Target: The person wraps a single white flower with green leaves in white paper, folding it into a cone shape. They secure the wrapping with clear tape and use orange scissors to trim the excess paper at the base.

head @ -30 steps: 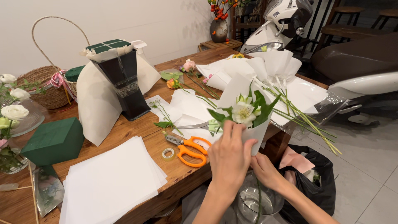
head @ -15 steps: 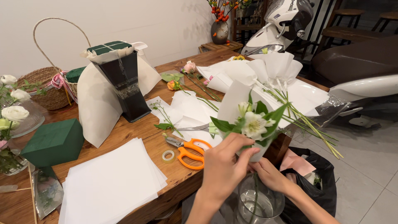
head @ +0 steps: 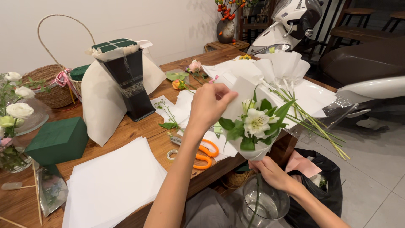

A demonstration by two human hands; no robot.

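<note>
Right hand (head: 270, 173) grips the small bouquet (head: 253, 124) from below, fingers closed round its stem, off the table's (head: 139, 131) near edge above a glass vase (head: 263, 207). White lily bloom, green leaves, white paper (head: 238, 93) behind. Left hand (head: 209, 105) pinches the paper's top edge. Orange scissors (head: 204, 154) lie by the near edge.

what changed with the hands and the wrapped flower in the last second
The left hand rose from the base of the small bouquet to pinch the upper edge of its white wrapping paper. The right hand kept gripping the stems below. The orange scissors and tape roll stayed put.
</note>
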